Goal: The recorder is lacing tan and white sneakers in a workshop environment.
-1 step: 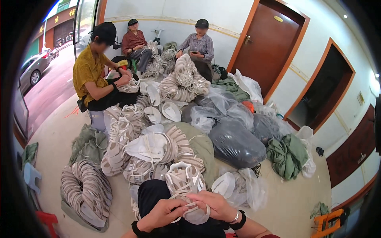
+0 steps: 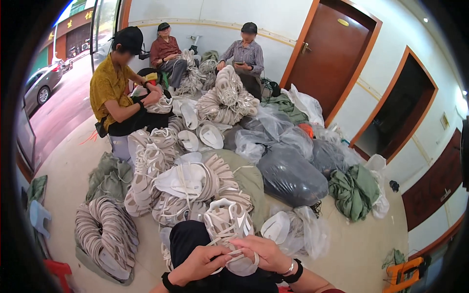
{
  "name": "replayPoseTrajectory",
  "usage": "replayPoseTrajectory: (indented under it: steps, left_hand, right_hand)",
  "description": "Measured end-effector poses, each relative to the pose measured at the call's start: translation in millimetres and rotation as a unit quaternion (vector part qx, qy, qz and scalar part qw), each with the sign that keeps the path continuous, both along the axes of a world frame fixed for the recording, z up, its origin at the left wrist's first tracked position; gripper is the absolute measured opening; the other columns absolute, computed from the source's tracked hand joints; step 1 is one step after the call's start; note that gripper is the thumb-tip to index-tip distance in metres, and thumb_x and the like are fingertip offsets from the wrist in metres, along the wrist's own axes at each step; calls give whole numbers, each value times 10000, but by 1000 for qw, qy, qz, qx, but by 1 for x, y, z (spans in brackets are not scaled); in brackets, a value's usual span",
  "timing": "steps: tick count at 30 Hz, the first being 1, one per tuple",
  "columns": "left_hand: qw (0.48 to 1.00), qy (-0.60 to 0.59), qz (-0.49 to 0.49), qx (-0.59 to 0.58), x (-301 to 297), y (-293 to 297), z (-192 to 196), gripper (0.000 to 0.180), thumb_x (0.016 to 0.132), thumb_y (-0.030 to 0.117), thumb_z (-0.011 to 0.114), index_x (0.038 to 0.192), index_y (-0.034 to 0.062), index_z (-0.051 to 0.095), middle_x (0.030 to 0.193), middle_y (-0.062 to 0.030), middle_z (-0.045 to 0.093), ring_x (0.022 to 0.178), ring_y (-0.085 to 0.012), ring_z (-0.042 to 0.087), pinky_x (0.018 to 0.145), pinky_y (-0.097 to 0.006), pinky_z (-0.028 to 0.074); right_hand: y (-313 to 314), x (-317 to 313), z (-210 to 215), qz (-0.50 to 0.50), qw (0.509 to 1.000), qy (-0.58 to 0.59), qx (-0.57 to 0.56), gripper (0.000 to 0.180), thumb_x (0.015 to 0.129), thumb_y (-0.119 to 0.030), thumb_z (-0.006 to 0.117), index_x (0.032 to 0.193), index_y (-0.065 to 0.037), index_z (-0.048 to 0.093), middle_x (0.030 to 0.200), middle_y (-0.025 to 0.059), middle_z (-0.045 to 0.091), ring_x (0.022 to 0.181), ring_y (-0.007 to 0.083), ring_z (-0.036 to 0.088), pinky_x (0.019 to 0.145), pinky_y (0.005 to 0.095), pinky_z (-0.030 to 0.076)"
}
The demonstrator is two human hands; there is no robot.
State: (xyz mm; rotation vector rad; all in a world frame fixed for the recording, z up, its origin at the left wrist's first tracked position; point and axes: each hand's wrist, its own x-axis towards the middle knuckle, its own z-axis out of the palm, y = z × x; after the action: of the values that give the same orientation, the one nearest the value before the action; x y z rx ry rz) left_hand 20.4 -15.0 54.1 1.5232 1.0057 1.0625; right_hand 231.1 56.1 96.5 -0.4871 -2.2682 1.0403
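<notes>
A beige and white shoe upper [image 2: 225, 220] rests on my lap between my knees, its toe end toward me. My left hand [image 2: 209, 261] pinches a pale shoelace at the upper's left side. Across from it, my right hand [image 2: 264, 254] lies over the right side of the upper, fingertips closed on the lace, with a loop of it round the fingers. Some of the lace is hidden under the fingers. Just beyond my knees lies a heap of similar shoe uppers [image 2: 178, 212], topped by a white upper [image 2: 181, 180].
Bundled uppers [image 2: 105, 234] lie on the floor at left, near a blue stool [image 2: 39, 217]. Dark and clear plastic bags [image 2: 293, 176] and green cloth sacks [image 2: 354, 190] fill the right. A co-worker in yellow [image 2: 115, 85] handles uppers at left; two people sit against the far wall.
</notes>
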Motion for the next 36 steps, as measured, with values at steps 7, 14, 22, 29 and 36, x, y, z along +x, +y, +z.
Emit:
replayPoseTrajectory:
  steps: [7, 14, 22, 29, 36]
  left_hand:
    - [997, 56, 2, -45, -5, -5, -8, 144, 930, 141, 644, 980, 11, 680, 754, -62, 647, 678, -86, 573, 621, -252, 466]
    - [981, 171, -49, 72, 7, 9, -31, 203, 961, 239, 577, 983, 50, 650, 788, -121, 646, 751, -305, 633, 677, -382, 485]
    - [981, 185, -19, 57, 20, 2, -28, 258, 954, 292, 582, 933, 45, 655, 803, -148, 638, 741, -349, 601, 652, -402, 467]
    - [956, 246, -10, 156, 23, 4, -31, 267, 931, 300, 600, 802, 67, 605, 723, -140, 605, 686, -344, 606, 605, -428, 464]
    - [951, 272, -11, 144, 17, 10, -6, 167, 852, 246, 685, 862, 83, 654, 736, -101, 619, 687, -326, 603, 641, -406, 473]
  right_hand:
    - [3, -1, -20, -17, 997, -6, -77, 244, 897, -153, 673, 1107, -31, 656, 894, 98, 664, 747, 206, 637, 679, 308, 495]
    - [8, 17, -38, -36, 980, -131, -148, 209, 871, -245, 686, 900, -40, 662, 815, 73, 657, 723, 184, 625, 669, 293, 486]
    - [2, 18, -37, -1, 966, -70, -250, 237, 899, -231, 695, 886, -5, 626, 720, 7, 586, 665, 81, 524, 597, 243, 441]
    - [8, 27, -49, -12, 975, -135, -175, 204, 872, -233, 684, 895, -33, 651, 813, 57, 652, 739, 154, 610, 684, 290, 485]
    - [18, 18, -42, 39, 960, -87, -265, 151, 879, -168, 671, 925, -26, 646, 809, 77, 650, 721, 159, 614, 661, 287, 484]
